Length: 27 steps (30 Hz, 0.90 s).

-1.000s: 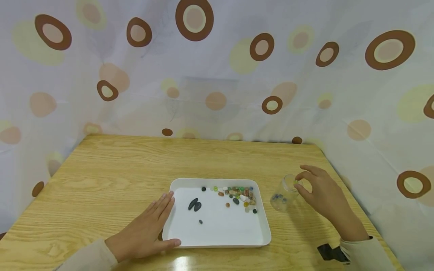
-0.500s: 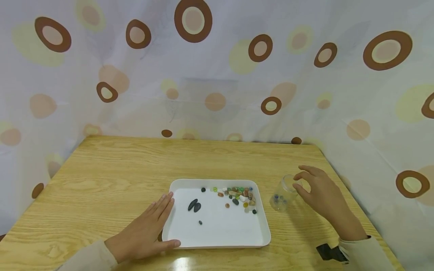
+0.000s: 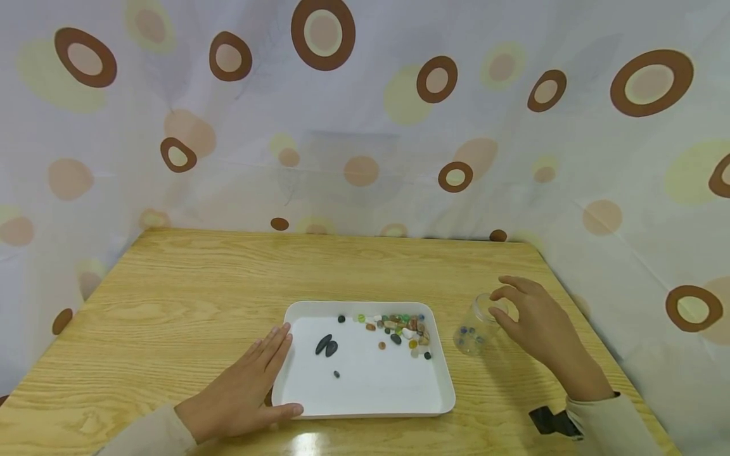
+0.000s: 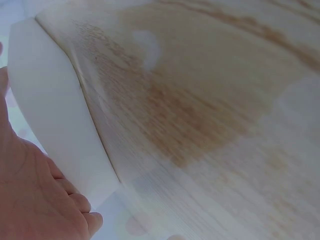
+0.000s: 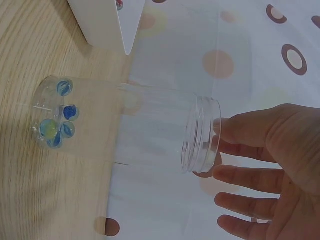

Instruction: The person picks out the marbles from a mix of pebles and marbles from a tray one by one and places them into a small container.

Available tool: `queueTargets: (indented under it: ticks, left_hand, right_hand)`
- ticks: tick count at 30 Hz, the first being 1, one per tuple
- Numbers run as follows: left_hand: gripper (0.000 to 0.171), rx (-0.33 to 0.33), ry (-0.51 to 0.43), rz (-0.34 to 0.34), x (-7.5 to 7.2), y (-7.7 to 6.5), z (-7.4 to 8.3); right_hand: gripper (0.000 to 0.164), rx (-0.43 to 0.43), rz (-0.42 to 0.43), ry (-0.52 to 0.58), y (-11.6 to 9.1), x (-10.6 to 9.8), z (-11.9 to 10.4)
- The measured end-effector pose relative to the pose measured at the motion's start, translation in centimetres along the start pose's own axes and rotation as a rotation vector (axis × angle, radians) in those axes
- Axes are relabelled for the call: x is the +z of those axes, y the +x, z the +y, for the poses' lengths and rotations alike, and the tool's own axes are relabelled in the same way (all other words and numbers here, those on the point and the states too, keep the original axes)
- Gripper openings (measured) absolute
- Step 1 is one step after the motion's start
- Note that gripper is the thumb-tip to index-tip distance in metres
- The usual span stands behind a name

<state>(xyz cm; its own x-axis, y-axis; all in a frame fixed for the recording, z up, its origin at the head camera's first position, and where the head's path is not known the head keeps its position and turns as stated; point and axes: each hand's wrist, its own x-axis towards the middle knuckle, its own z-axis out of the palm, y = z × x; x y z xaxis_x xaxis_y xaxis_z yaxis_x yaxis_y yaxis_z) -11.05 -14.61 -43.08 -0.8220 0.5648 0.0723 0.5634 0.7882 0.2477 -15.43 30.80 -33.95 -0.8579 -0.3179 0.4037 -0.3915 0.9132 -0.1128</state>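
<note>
My left hand (image 3: 242,386) lies along the left side of the white tray (image 3: 393,396), fingers straight on its rim and thumb at the near left corner. In the left wrist view, the left fingers touch the tray's wall (image 4: 55,110). A clear jar (image 3: 478,323) without a lid stands right of the tray. Several blue marbles (image 5: 70,111) and a yellow-green marble (image 5: 48,128) lie at its bottom. My right hand (image 3: 538,323) is at the jar's mouth, thumb and index finger apart at the rim, holding nothing that shows.
Mixed coloured stones and marbles (image 3: 407,324) cluster at the tray's far right corner. Black oval stones (image 3: 323,344) and a small dark stone (image 3: 337,374) lie toward its left. The wooden table (image 3: 228,272) meets a patterned cloth (image 3: 365,95) at the back and sides.
A yellow marble between my right thumb and index finger was let go at the jar's mouth. The right hand has since shifted slightly left; the left hand and tray keep their place.
</note>
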Motion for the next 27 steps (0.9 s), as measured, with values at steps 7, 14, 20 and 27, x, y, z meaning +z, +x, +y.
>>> queueTargets:
  ticks: [7, 14, 20, 27]
  left_hand:
    - [0.103, 0.002, 0.01, 0.006, 0.1, 0.0, 0.0]
    - [0.104, -0.002, 0.013, 0.006, 0.0, 0.0, 0.0]
    - [0.103, -0.002, 0.012, 0.005, -0.1, 0.0, 0.0]
    - [0.103, -0.001, 0.016, 0.009, -0.1, -0.1, 0.0]
  right_hand:
    - [0.021, -0.005, 0.011, 0.009, 0.0, 0.1, 0.0]
    - [0.021, -0.074, 0.061, 0.032, 1.3, 0.5, -1.1]
    - [0.02, -0.153, 0.054, 0.052, 3.2, 1.3, -3.3]
    - [0.019, -0.213, -0.01, 0.088, 5.3, 3.1, -6.6]
